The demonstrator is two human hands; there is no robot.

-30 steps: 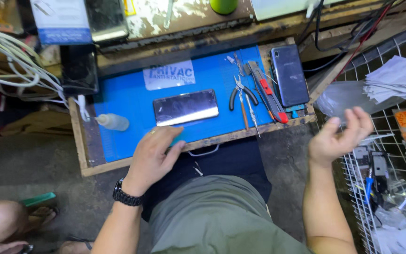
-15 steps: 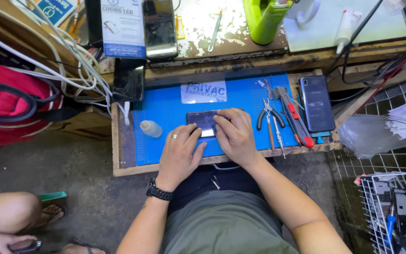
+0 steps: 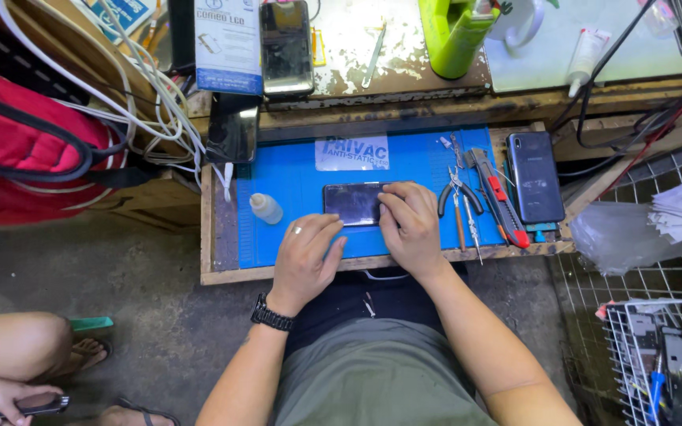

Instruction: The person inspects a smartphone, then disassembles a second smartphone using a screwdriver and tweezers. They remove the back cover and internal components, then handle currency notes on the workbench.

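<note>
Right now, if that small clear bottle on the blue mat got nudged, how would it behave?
The small bottle seems to lie on its side on the blue mat, so it would probably roll. It looks like light plastic, easily pushed. The left hand is nearest to it.

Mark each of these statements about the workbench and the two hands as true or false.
1. Both hands rest on the dark phone on the blue mat. True: left hand, right hand.
2. The small clear bottle lies right of the phone. False: it lies to its left.
3. The pliers lie on the mat beside the right hand. True.
4. The right hand holds the red-handled cutter. False: the cutter lies untouched on the mat.
5. The left wrist bears a black watch. True.
</note>
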